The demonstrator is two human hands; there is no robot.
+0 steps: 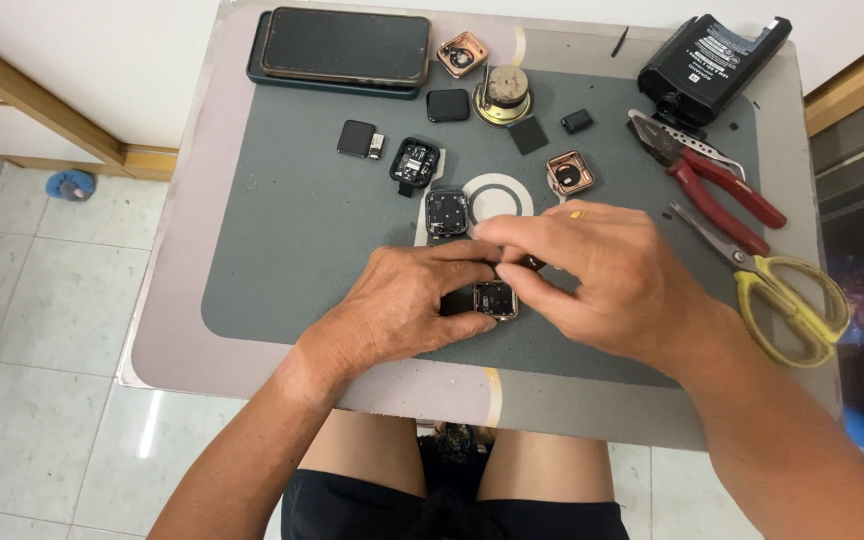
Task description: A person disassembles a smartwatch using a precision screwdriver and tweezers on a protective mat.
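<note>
Fingers of the left hand [407, 300] are pinching an opened smartwatch case [495, 299] on the grey mat [282, 230]; the right hand [592, 270] is gripping a small dark part [533, 263] just above it.

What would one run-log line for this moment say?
left hand: holds watch case | right hand: fingertips over case | nearby: scissors, pliers | surface: grey mat

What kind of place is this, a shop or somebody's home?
Probably a small home repair bench for watches and phones. A grey work mat on a little table holds opened smartwatch cases, a phone, red-handled pliers and yellow scissors; both hands work on one watch case.
</note>
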